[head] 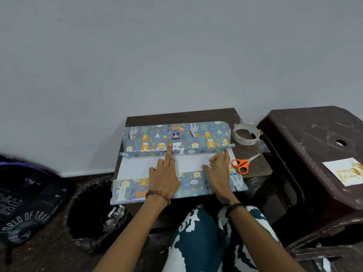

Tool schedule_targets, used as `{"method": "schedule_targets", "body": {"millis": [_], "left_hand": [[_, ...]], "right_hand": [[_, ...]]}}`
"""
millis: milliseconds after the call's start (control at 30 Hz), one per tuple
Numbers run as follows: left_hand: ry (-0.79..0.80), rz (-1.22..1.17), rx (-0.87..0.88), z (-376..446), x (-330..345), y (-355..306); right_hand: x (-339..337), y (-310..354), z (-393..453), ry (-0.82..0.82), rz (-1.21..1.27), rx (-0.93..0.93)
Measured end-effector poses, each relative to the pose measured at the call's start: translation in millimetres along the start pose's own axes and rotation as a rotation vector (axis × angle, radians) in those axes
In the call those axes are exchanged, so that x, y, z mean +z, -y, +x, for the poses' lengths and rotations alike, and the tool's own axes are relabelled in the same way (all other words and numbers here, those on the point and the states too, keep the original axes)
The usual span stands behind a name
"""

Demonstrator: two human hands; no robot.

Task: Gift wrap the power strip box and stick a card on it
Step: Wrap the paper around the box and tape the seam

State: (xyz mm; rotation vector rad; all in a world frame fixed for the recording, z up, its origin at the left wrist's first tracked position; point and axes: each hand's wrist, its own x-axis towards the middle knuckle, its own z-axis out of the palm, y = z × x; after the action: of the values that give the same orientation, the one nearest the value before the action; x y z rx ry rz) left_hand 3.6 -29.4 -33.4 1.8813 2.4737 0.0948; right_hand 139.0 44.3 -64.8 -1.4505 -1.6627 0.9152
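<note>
The power strip box [176, 137] lies on a small dark table [182, 114], covered by blue animal-print wrapping paper [196, 182] whose white inner side shows in a band across the middle. My left hand [164, 173] rests on the paper, its index finger stretched out and pressing the folded paper edge against the box. My right hand [218, 165] lies on the white band near the right end, fingers bent, index finger touching the paper edge. The "Happy Birthday" card [345, 171] lies on a brown plastic stool [314, 134] at the right.
A roll of clear tape [245, 133] and orange-handled scissors [244, 163] lie on the table's right side. A black-lined waste bin [90, 211] stands at lower left, beside a dark backpack [25, 199]. My patterned knees [196, 232] sit below the table. A plain wall is behind.
</note>
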Motion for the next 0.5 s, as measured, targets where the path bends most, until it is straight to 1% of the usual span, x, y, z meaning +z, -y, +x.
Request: {"method": "schedule_targets", "body": {"millis": [200, 300, 433, 500], "left_hand": [[0.002, -0.014, -0.005, 1, -1, -1], [0.005, -0.023, -0.014, 0, -1, -1], [0.008, -0.019, -0.018, 0, -2, -2], [0.015, -0.022, -0.015, 0, -2, -2]], "right_hand": [[0, 2, -3, 0.001, 0.01, -0.025], [1, 6, -17, -0.036, 0.059, -0.047], [4, 28, -50, -0.072, 0.002, -0.218], [7, 42, -52, -0.093, -0.109, -0.368]]}}
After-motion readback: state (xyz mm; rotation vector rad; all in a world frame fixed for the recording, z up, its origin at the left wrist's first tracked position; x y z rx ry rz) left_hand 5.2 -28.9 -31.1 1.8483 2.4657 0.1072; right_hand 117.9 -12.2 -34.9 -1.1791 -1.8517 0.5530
